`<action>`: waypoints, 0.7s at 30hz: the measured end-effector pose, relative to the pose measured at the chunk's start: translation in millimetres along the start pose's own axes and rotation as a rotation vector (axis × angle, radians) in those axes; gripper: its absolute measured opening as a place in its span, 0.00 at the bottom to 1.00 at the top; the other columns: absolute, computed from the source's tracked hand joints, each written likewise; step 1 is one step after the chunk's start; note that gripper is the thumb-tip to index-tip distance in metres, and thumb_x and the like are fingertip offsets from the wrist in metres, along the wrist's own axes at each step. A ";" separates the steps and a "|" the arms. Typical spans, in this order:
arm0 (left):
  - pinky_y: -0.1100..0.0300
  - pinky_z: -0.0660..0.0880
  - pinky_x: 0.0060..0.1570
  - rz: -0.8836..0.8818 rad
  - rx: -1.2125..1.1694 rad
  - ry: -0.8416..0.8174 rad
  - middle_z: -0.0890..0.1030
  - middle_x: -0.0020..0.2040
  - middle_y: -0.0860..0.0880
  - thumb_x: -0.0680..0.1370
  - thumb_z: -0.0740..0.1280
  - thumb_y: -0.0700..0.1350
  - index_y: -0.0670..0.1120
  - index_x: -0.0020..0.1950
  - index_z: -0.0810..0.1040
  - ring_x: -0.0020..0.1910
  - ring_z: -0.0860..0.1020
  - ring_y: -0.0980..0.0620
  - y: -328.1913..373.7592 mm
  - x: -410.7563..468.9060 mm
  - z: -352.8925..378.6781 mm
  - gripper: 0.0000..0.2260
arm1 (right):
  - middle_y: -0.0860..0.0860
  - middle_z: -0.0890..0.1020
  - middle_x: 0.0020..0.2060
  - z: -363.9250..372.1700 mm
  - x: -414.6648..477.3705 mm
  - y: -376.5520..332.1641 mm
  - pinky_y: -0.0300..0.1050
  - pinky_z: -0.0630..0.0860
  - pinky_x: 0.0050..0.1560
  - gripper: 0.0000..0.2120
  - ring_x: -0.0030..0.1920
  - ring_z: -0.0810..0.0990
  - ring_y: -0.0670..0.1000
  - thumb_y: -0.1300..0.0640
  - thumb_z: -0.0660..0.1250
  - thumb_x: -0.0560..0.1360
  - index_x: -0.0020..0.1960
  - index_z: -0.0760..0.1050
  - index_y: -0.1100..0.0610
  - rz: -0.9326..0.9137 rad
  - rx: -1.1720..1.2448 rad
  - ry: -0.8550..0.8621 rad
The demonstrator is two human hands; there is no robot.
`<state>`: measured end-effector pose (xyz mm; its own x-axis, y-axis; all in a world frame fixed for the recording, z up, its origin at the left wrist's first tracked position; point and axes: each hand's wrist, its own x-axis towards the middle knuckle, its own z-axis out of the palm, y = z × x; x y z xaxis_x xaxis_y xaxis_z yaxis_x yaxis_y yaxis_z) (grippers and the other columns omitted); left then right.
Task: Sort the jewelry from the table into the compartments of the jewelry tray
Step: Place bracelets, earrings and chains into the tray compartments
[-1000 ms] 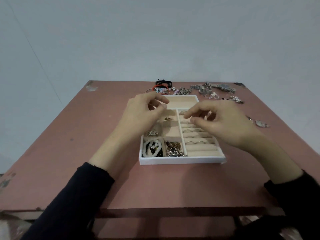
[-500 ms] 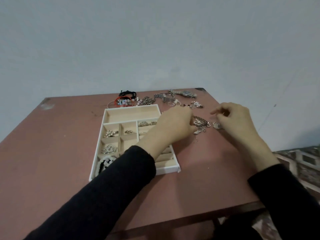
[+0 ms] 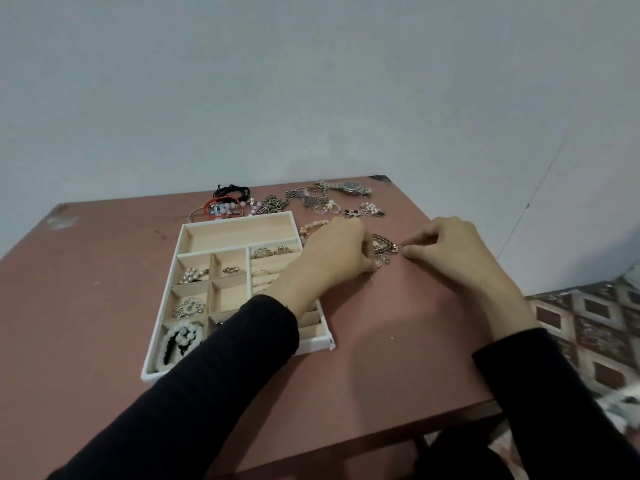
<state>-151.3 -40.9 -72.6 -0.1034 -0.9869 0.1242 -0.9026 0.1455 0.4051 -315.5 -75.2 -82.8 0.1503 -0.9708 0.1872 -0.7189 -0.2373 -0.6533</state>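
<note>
**Both hands on one tangled piece**

The left hand [image 3: 337, 252] and right hand [image 3: 446, 245] pinch a dark metal pendant piece [image 3: 383, 247] between them (fingertips closed on it), on the table [image 3: 381, 341] just right of the jewelry tray [image 3: 239, 233].

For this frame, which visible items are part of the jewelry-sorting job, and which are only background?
Part of the job:
- jewelry tray
- ornate metal piece between left hand and right hand
- wristwatch
- red and black bracelets
- pearl pieces lying loose
- white bead bracelet, already in the tray

Background only:
- table
- wall
- patterned cloth
</note>
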 end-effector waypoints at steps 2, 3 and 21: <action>0.60 0.72 0.42 -0.007 -0.053 -0.015 0.83 0.42 0.48 0.71 0.71 0.46 0.47 0.41 0.82 0.44 0.79 0.50 -1.9 -1.0 -2.0 0.03 | 0.48 0.81 0.36 -0.3 0.8 1.3 0.26 0.68 0.35 0.04 0.38 0.76 0.42 0.60 0.72 0.69 0.43 0.84 0.54 -0.010 -0.004 0.008; 0.61 0.72 0.41 -0.014 -0.087 -0.022 0.82 0.40 0.48 0.71 0.71 0.46 0.47 0.41 0.82 0.42 0.78 0.51 -2.4 -1.9 -3.6 0.03 | 0.48 0.81 0.36 -0.2 1.1 1.6 0.27 0.68 0.35 0.04 0.37 0.76 0.42 0.60 0.73 0.69 0.43 0.84 0.55 -0.016 -0.008 0.010; 0.63 0.72 0.37 -0.170 -0.516 0.088 0.79 0.34 0.51 0.73 0.70 0.49 0.45 0.39 0.81 0.33 0.73 0.57 -50.5 -58.1 -72.0 0.08 | 0.51 0.82 0.35 24.3 -17.0 -49.5 0.38 0.72 0.42 0.03 0.35 0.76 0.44 0.57 0.71 0.71 0.39 0.82 0.54 -0.119 0.532 -0.059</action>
<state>-69.7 14.1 -35.0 0.0813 -0.9931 0.0845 -0.5788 0.0220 0.8152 -266.0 -47.8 -71.4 0.2587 -0.9329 0.2505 -0.2550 -0.3161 -0.9138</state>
